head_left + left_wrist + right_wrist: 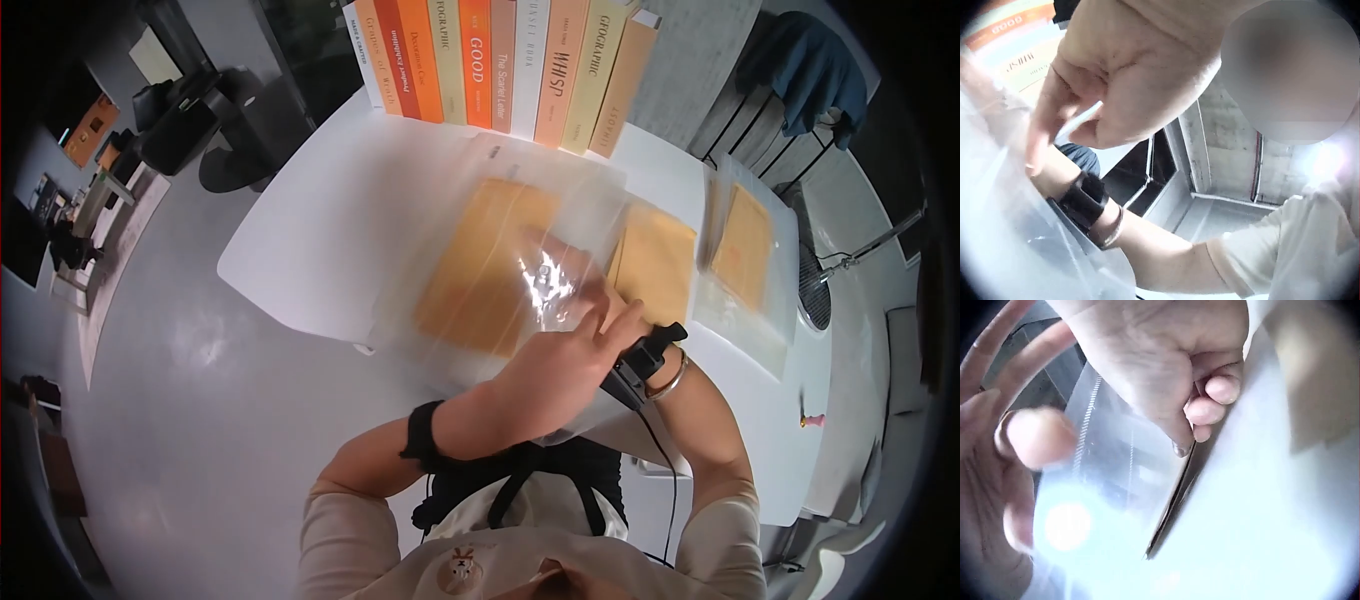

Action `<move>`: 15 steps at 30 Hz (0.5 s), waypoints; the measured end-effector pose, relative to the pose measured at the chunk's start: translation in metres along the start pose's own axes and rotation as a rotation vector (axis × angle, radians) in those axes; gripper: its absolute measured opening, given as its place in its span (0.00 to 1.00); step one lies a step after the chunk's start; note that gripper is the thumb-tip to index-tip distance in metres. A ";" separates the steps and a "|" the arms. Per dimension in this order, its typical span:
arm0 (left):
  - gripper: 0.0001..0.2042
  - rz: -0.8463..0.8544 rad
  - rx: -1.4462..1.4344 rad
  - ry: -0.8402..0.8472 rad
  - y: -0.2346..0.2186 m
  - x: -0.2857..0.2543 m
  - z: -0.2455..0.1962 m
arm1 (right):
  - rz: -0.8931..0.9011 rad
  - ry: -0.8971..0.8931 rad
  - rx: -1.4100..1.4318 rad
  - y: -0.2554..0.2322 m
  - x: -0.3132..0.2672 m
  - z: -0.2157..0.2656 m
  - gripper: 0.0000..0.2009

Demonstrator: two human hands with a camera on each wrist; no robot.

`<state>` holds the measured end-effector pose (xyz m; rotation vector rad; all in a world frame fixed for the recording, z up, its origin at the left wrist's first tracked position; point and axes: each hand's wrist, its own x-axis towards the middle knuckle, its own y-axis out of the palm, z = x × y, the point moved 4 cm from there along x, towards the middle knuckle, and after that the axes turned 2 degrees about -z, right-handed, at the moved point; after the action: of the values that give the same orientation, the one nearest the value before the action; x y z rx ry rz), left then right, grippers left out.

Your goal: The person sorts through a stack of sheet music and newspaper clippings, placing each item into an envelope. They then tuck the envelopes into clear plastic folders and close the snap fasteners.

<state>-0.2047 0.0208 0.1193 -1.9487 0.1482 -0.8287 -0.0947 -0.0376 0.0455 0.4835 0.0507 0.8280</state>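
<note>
My right hand (572,268) is inside a clear plastic bag (590,180), seen through its shiny film. Its thumb and fingers pinch the edge of a yellow-brown paper envelope (490,260), whose thin edge (1175,494) shows in the right wrist view. Crossing over the right wrist, my left hand (560,375) has its fingers apart, with the fingertips close to the bag film. In the left wrist view, the left hand (1129,75) shows a gap between thumb and forefinger beside the film.
Several books (500,70) stand in a row at the back of the white table (290,230). Right of the bag lie yellow-brown envelopes (655,260), then a bagged envelope (742,245) on more plastic bags. A small pink item (813,421) sits near the right edge.
</note>
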 end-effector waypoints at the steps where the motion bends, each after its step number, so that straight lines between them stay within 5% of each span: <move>1: 0.25 -0.027 -0.077 -0.091 -0.002 -0.005 0.014 | 0.045 -0.087 -0.388 -0.012 0.006 -0.009 0.25; 3: 0.25 -0.079 -0.235 -0.268 -0.006 -0.015 0.054 | 0.031 -0.317 -1.242 -0.035 0.016 -0.026 0.26; 5: 0.29 -0.212 0.145 -0.277 -0.039 -0.026 0.090 | 0.077 0.217 -1.018 -0.008 0.002 0.008 0.24; 7: 0.34 -0.095 0.271 -0.504 -0.051 -0.036 0.125 | 0.089 0.239 -0.971 -0.007 -0.015 0.023 0.22; 10: 0.40 0.166 0.206 -0.584 -0.026 -0.067 0.160 | 0.068 0.268 -0.996 -0.015 -0.041 0.048 0.19; 15: 0.43 0.195 0.141 -0.685 -0.026 -0.067 0.154 | -0.045 0.525 -0.625 -0.025 -0.070 0.061 0.20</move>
<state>-0.1685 0.1776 0.0633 -1.9385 -0.1256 -0.0185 -0.1107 -0.1262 0.0791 -0.3294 0.2760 0.8580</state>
